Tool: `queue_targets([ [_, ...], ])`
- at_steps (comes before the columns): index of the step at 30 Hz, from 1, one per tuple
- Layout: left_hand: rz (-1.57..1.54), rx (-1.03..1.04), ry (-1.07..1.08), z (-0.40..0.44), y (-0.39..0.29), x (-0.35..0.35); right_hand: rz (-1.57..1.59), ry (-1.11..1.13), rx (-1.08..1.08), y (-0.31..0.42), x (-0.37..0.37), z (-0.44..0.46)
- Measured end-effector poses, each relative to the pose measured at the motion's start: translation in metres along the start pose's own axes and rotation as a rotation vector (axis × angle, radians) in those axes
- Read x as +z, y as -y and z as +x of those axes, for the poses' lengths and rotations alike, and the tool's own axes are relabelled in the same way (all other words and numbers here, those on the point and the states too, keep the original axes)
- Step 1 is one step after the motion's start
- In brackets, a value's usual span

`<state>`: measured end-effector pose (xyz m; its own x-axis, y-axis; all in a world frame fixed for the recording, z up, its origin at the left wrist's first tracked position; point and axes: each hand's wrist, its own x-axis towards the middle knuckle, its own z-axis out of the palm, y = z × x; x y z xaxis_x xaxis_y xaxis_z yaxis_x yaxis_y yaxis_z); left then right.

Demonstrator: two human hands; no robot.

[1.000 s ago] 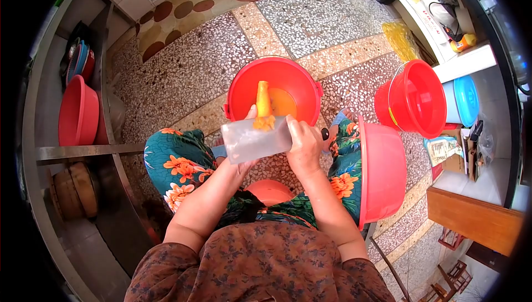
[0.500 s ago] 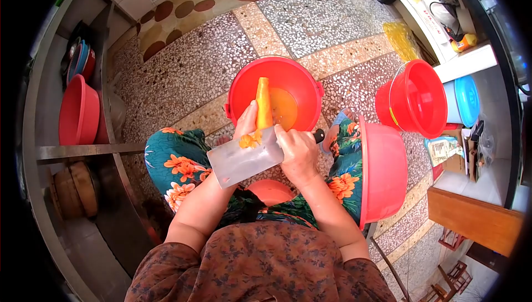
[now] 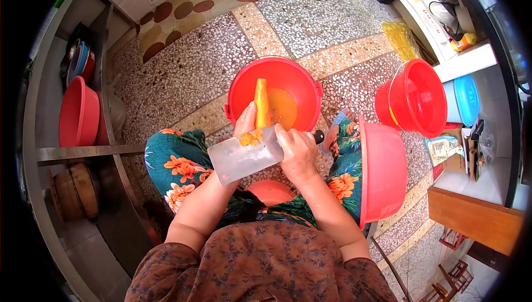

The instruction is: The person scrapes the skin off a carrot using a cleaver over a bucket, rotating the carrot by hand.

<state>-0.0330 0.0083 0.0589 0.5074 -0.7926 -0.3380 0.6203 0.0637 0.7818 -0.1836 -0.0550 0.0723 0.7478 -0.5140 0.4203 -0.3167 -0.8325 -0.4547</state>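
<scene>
My left hand (image 3: 245, 120) holds a long yellow-orange vegetable (image 3: 261, 102), its narrow end pointing away over a red basin (image 3: 242, 83). Most of that hand is hidden under the blade. In my right hand (image 3: 298, 153) is a broad cleaver (image 3: 244, 160), its black handle end (image 3: 319, 136) sticking out to the right. The blade lies flat and slanted across the near end of the vegetable, with orange scraps (image 3: 251, 138) on its upper face. Some orange liquid or pieces (image 3: 284, 108) show in the bottom of the basin.
To the right stand a red bucket (image 3: 424, 99) and a large pink tub (image 3: 385, 174). A pink basin (image 3: 80, 112) leans in the left shelf. Between my legs is another pink vessel (image 3: 270, 191). A blue-lidded container (image 3: 466, 100) sits at the far right.
Since a second ago, the cleaver has moved left and toward me and tilted more, showing more of the vegetable. Over the last half second, hands and cleaver have hardly moved.
</scene>
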Motion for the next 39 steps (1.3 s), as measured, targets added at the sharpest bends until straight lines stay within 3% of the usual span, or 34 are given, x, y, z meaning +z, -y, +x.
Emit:
queue_targets([
  [3,-0.081,0.05,0.073,0.0,0.005,-0.003,0.008,0.0,-0.003,0.001,-0.002,0.0],
  [22,-0.309,0.01,0.049,0.0,0.024,-0.015,-0.035,-0.078,0.006,-0.006,0.01,0.0],
  [25,-0.324,-0.048,-0.031,-0.008,0.015,-0.008,-0.033,-0.078,0.02,-0.01,0.014,-0.001],
  [27,-0.514,-0.2,-0.195,-0.014,0.008,0.004,-0.068,-0.081,0.064,-0.013,0.014,0.001],
  [31,-0.486,-0.167,-0.258,-0.009,0.012,0.005,-0.055,-0.048,0.105,-0.012,0.009,0.003],
  [33,-0.303,-0.04,-0.004,0.002,0.022,-0.018,-0.007,-0.04,0.02,-0.007,0.005,0.002],
  [36,-0.113,0.094,0.024,0.002,0.019,-0.009,0.013,-0.034,-0.016,-0.001,0.004,0.001],
  [39,-0.077,0.101,0.074,0.001,0.013,-0.007,0.033,-0.021,-0.042,0.001,0.001,0.0],
])
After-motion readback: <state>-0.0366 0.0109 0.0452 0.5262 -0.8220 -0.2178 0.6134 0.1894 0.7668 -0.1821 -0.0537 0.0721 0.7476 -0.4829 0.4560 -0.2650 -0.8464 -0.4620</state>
